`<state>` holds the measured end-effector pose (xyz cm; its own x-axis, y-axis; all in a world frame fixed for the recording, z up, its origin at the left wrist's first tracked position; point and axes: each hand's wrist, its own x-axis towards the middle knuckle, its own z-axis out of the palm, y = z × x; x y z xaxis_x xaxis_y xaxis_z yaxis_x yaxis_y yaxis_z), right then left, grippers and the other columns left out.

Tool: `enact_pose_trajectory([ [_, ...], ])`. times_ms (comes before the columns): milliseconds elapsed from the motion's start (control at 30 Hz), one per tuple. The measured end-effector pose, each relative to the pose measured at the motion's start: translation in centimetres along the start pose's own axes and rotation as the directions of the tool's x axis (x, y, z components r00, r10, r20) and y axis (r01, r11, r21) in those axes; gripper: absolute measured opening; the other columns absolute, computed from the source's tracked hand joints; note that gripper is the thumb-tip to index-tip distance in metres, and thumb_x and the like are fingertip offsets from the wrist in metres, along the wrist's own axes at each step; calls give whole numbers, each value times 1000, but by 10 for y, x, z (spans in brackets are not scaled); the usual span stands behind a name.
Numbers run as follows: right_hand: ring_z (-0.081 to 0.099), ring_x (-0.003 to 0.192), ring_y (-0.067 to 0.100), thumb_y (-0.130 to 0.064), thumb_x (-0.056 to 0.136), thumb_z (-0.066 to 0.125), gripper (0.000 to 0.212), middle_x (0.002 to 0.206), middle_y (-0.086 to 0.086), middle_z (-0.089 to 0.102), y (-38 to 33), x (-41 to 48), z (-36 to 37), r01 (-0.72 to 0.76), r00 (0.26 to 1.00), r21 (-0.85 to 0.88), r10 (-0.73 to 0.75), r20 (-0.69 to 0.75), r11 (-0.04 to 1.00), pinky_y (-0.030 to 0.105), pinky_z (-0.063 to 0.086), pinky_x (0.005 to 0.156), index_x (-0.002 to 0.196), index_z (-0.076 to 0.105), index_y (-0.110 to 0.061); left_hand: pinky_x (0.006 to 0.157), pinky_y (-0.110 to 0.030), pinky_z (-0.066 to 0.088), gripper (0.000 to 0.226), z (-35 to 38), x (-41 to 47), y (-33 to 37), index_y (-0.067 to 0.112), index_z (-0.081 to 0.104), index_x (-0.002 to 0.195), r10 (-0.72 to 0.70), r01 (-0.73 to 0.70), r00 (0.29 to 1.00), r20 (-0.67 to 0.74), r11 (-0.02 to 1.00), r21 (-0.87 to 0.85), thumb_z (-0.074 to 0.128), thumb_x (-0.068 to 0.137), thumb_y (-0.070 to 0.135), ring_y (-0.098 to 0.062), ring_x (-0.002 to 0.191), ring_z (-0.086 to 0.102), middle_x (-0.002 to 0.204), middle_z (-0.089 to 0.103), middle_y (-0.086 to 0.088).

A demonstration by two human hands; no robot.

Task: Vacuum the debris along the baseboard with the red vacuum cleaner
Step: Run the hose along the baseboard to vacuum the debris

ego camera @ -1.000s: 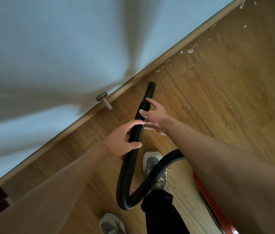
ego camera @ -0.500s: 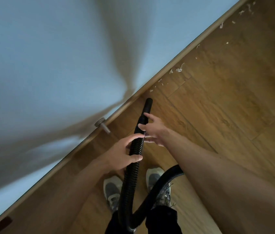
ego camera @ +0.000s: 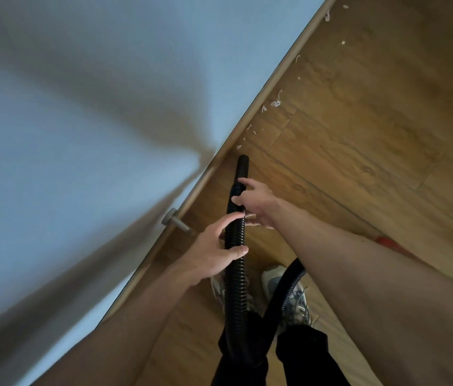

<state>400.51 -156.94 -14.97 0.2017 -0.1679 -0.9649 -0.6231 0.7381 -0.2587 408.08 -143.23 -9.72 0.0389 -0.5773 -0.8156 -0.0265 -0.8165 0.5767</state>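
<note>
You are gripping the hose (ego camera: pixel 236 277) with your left hand (ego camera: pixel 214 252), and your right hand (ego camera: pixel 258 203) is holding it nearer the nozzle (ego camera: pixel 242 165). The nozzle is pointing toward the debris (ego camera: pixel 275 103) beside the baseboard (ego camera: pixel 279 69).

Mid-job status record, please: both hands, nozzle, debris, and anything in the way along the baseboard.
left hand: grips the ribbed black hose, lower down
right hand: holds the hose higher up, just behind the smooth nozzle
nozzle: tip points at the baseboard, short of the nearest scraps
debris: white scraps strewn along the baseboard, ahead of the nozzle
doorstop: on the baseboard beside the left hand, behind the nozzle tip
vacuum body: red sliver past the right arm, mostly hidden
</note>
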Motion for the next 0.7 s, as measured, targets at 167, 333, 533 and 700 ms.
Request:
enact_pose_trajectory([
  [167, 66, 97, 25, 0, 94, 58, 66, 126, 11, 60, -4, 2, 12, -4, 1000, 26, 4, 26, 1000, 33, 51, 56, 148, 42, -35, 78, -9, 41, 65, -16, -4, 3, 37, 42, 143, 6, -7, 1000, 26, 999, 45, 70, 90, 13, 10, 105, 49, 127, 51, 19],
  [333, 64, 102, 26, 0, 93, 57, 67, 128, 11, 57, -11, 6, 15, 14, 999, 37, -15, 29, 999, 33, 53, 57, 148, 43, -35, 80, -10, 47, 65, -21, 0, 4, 32, 43, 144, 31, -31, 999, 18, 999, 36, 70, 89, 10, 5, 111, 52, 128, 49, 21],
  [533, 64, 105, 28, 0, 95, 57, 63, 129, 10, 56, -15, 6, 5, 26, 999, 66, -28, 18, 997, 34, 56, 60, 146, 45, -36, 69, -17, 54, 64, -17, 10, 5, 34, 50, 138, 24, -24, 1000, -4, 997, -67, 73, 86, 4, 3, 95, 64, 121, 61, 4],
  [700, 63, 106, 27, -2, 94, 57, 63, 131, 10, 55, -21, 5, 1, 36, 999, 71, -36, 0, 997, 32, 53, 56, 145, 45, -36, 67, -18, 56, 65, -16, 13, 11, 39, 50, 137, -12, 12, 1000, -1, 994, -108, 73, 86, 7, 2, 93, 65, 122, 60, -1],
])
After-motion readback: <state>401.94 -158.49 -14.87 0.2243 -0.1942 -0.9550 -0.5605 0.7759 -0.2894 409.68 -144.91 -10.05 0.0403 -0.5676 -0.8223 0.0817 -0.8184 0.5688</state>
